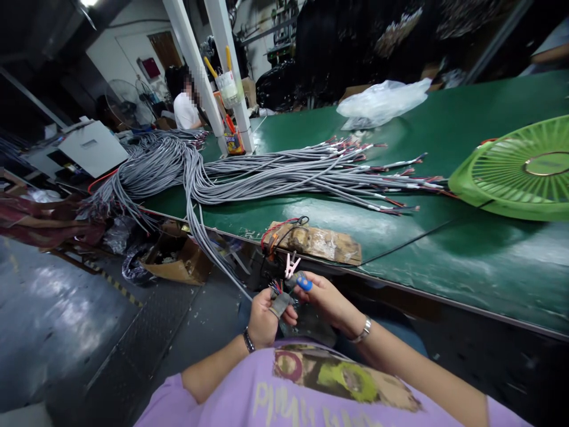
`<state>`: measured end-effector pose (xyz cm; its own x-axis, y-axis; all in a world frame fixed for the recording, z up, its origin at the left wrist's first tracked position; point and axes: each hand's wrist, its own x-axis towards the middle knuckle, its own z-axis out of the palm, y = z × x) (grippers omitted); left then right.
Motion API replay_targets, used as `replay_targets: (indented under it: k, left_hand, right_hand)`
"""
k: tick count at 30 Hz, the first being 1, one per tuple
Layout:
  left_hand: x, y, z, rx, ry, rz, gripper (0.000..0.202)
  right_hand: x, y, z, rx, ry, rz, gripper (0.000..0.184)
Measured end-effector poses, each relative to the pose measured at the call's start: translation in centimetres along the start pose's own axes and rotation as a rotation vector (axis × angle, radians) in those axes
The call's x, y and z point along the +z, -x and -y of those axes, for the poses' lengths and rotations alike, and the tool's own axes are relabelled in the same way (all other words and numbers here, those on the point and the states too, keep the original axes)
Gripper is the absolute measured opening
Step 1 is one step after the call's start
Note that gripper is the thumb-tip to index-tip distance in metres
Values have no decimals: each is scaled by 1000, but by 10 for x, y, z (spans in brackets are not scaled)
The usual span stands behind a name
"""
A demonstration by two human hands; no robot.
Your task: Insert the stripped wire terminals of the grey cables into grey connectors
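Observation:
My left hand [265,317] is closed around the end of a grey cable [222,263], which runs down to it from the bundle on the bench. Thin coloured wires [277,287] fan out of the cable end just above my fingers. Close beside it, my right hand [322,295] has thumb and fingers pinched together at the wires; what lies between the fingertips is too small to make out. Grey coverings wrap some fingertips, and a blue one sits on a right finger. A pink clothes peg [291,265] stands just beyond my hands at the bench edge.
A large bundle of grey cables [249,181] lies along the green bench [444,267]. A worn wooden block [333,244] with red and black leads sits at the front edge. A green fan [524,169] stands right, a plastic bag [384,101] behind. Another person [185,110] is at the far left.

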<state>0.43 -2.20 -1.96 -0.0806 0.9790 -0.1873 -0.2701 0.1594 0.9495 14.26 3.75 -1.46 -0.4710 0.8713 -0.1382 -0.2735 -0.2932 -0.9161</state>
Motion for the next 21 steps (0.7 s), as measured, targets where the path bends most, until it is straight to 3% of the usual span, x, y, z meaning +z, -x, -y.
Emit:
replay_targets:
  k: [5,12,17,21]
  left_hand:
    - [1,0,-1,-23,-53,33,32]
    - [0,1,0,-21,-60,6,34]
    - [0,2,-4,-3,7,-11,32]
    - [2,2,-14,-30,120,-1,33]
  right_hand:
    - [15,4,8,4,19,91,28]
    - [25,9,9,31,-59,55,29]
    - [12,5,-3,46,-146,19,28]
    - [-6,-8,-9,125,-342,-74,29]
